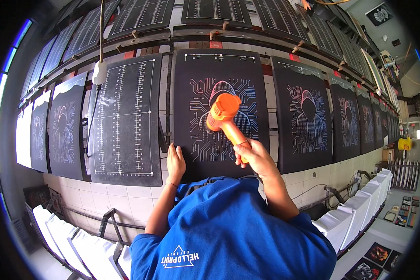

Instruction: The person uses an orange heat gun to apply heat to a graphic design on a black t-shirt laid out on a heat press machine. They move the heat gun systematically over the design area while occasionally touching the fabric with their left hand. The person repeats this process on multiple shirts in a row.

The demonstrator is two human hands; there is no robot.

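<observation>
- Right hand [255, 157]: fingers curled round the handle of one orange plastic pistol-shaped blower [227, 107]; nothing else held.
- Left hand [175, 162]: fingers straight, close together, grasping nothing; set at the left edge of one black fabric T-shirt [184, 107]; contact or slight gap, cannot tell.
- Blower: above the middle of the pale pink-and-blue hooded-figure print [248, 109], dark nozzle [210, 131] aimed downward; running or idle, cannot tell.
- T-shirt: spread flat, directly in front of the person, nearest edge by the body.
- Hazard, judged: if the blower gives heat, lingering low over one spot could scorch fabric or spoil ink.
- Hazard, judged: a loosened right-hand hold could drop the nozzle onto the print, smearing any wet ink.
- Hazard, judged: left fingers pushing the edge could shift and crease the cloth.
- Left neighbour: dark grey rectangular board with white measuring scales [126, 116]; white plastic connector [99, 73] hanging at its upper left.
- Right neighbour: second black printed T-shirt [305, 112], laid flat.
</observation>
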